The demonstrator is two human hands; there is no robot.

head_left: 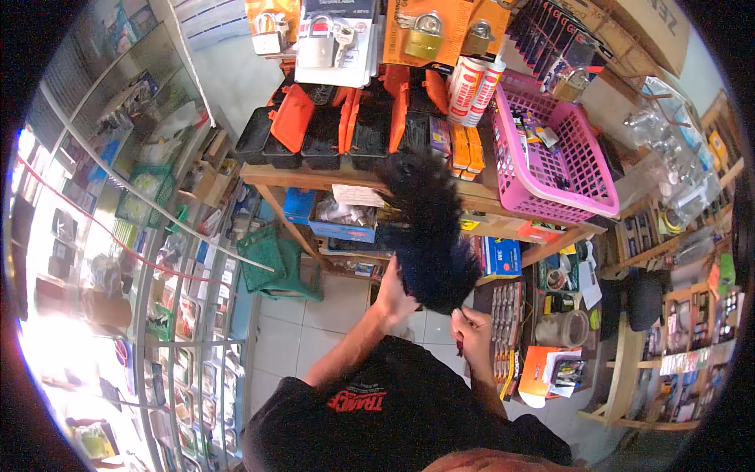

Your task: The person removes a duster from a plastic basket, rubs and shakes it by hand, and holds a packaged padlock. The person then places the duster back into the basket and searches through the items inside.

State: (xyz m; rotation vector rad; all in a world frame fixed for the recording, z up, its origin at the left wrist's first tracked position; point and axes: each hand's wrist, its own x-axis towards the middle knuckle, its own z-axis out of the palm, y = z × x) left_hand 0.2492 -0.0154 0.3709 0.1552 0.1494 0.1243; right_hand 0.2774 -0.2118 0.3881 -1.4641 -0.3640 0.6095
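Observation:
A black feather duster rises in front of me, its bushy feathers reaching up to the wooden shelf edge. My right hand is closed around the thin handle at its lower end. On the other side, my left hand grips the lower part of the feathers, with some of its fingers hidden behind them. The top of the duster is close to the black bins with orange lids on the shelf.
A pink basket with small packets stands on the shelf beside white sealant tubes. Padlocks in packaging hang above. A green plastic stool is below left. Glass display shelves line the left, and wooden racks the right.

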